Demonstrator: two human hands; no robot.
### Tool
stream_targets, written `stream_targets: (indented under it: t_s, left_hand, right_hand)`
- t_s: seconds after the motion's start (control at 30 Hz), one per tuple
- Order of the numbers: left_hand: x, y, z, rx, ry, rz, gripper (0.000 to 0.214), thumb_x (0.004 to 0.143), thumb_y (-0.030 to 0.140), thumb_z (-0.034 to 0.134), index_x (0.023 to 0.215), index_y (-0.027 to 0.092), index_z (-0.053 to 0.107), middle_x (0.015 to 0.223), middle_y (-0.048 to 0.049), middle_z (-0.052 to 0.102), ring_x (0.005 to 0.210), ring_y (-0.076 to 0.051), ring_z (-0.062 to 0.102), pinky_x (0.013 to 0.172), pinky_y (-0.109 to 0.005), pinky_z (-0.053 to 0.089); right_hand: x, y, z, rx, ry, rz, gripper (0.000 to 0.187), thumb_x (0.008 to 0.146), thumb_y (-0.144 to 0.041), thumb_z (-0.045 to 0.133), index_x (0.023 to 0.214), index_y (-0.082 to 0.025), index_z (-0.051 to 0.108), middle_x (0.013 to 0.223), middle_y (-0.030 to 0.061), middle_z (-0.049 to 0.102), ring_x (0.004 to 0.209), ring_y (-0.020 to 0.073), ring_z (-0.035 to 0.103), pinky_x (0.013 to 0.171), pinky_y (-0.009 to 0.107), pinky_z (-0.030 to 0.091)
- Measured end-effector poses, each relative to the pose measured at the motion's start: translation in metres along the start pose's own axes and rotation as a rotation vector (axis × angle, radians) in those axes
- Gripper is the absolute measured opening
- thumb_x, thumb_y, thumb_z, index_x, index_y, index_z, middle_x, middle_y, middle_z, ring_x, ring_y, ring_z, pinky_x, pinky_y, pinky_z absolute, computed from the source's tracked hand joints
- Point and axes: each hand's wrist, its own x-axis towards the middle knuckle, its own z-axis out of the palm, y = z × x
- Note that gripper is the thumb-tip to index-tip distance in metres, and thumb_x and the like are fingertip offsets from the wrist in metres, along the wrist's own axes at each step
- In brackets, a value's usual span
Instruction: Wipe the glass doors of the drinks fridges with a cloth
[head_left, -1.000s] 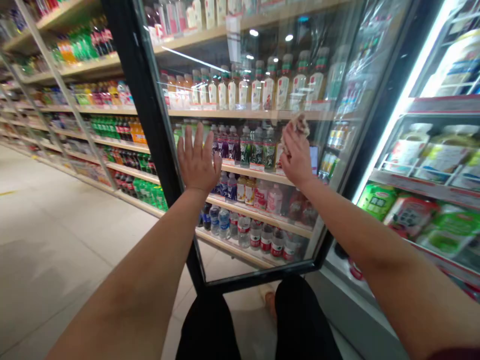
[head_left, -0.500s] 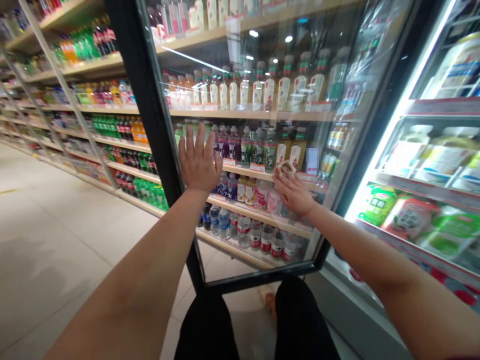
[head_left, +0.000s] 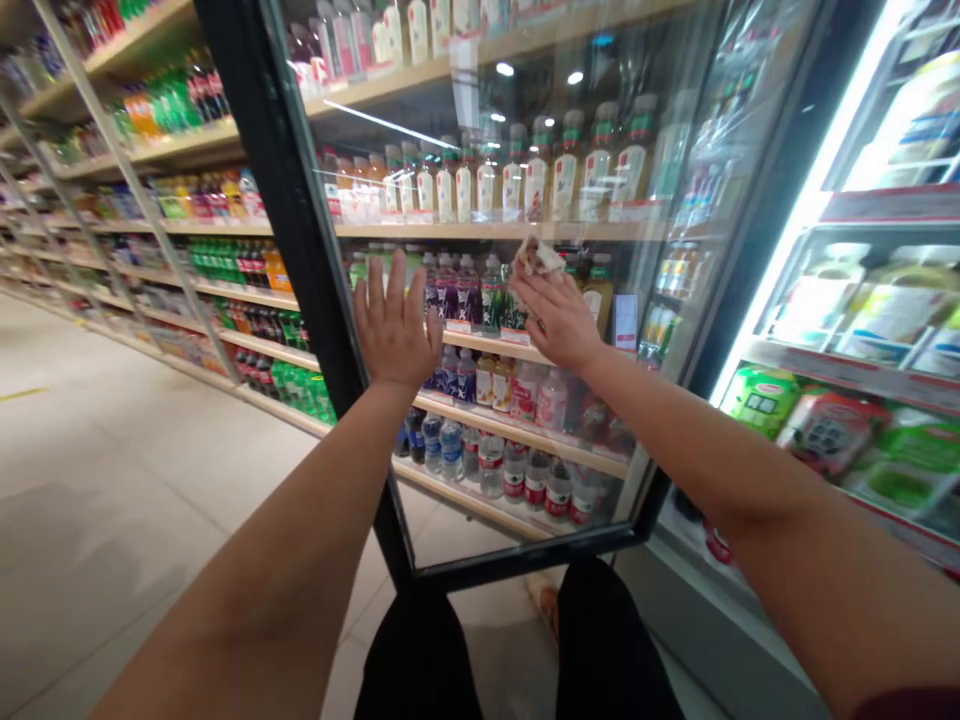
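Note:
A glass door [head_left: 480, 505] with a black frame [head_left: 300, 200] stands swung open in front of me. My left hand [head_left: 397, 325] lies flat on the glass near the left side of the frame, fingers spread, holding nothing. Farther right, my right hand [head_left: 559, 315] presses a crumpled, stained white cloth [head_left: 540, 257] against the pane. The cloth shows above the fingertips; the rest is hidden under the hand. Through the glass I see shelves of bottled drinks [head_left: 536, 180].
A lit cooler with bottles [head_left: 825, 295] and green packages [head_left: 761, 400] is on the right. Long drink shelves [head_left: 247, 290] run along the left above a tiled floor [head_left: 150, 480]. My knees [head_left: 420, 650] are just below the door's bottom edge.
My right hand has slid the cloth up and to the left across the glass. My left hand stays flat in nearly the same place.

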Motion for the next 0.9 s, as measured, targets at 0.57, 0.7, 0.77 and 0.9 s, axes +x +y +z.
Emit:
stream_targets:
  t_s: [0.57, 0.7, 0.77, 0.9]
  left_hand:
    - [0.000, -0.004, 0.005, -0.035, 0.057, 0.027, 0.058, 0.095, 0.032, 0.054, 0.152, 0.025, 0.047, 0.166, -0.0062, 0.035, 0.158, -0.031, 0.016, 0.132, -0.055, 0.011]
    - [0.000, -0.004, 0.004, -0.067, 0.029, -0.013, 0.059, 0.095, 0.033, 0.057, 0.152, 0.025, 0.047, 0.167, -0.0071, 0.034, 0.159, -0.030, 0.014, 0.133, -0.054, 0.006]
    - [0.000, -0.003, 0.003, -0.080, 0.016, -0.026, 0.059, 0.095, 0.033, 0.057, 0.152, 0.025, 0.047, 0.167, -0.0070, 0.033, 0.159, -0.029, 0.012, 0.133, -0.054, 0.005]
    - [0.000, 0.000, 0.000, -0.053, 0.017, -0.003, 0.056, 0.097, 0.033, 0.054, 0.152, 0.021, 0.048, 0.166, -0.0076, 0.034, 0.159, -0.029, 0.012, 0.132, -0.057, 0.008]
  right_hand:
    - [-0.072, -0.019, 0.028, -0.031, -0.079, 0.033, 0.057, 0.095, -0.019, 0.046, 0.151, -0.018, 0.055, 0.155, 0.0119, 0.052, 0.149, 0.0308, 0.043, 0.125, 0.058, 0.034]
    - [-0.033, -0.014, 0.017, -0.040, -0.020, 0.046, 0.059, 0.096, -0.016, 0.044, 0.154, -0.016, 0.050, 0.161, 0.0096, 0.044, 0.153, 0.0294, 0.036, 0.126, 0.056, 0.031]
    - [-0.026, -0.020, 0.019, -0.037, 0.010, 0.068, 0.059, 0.095, -0.015, 0.044, 0.154, -0.016, 0.050, 0.161, 0.0098, 0.044, 0.154, 0.0290, 0.035, 0.127, 0.056, 0.031]
    - [-0.037, -0.038, 0.030, 0.028, -0.099, -0.102, 0.053, 0.095, -0.017, 0.050, 0.147, -0.017, 0.058, 0.153, 0.0106, 0.055, 0.148, 0.0292, 0.044, 0.125, 0.055, 0.034]
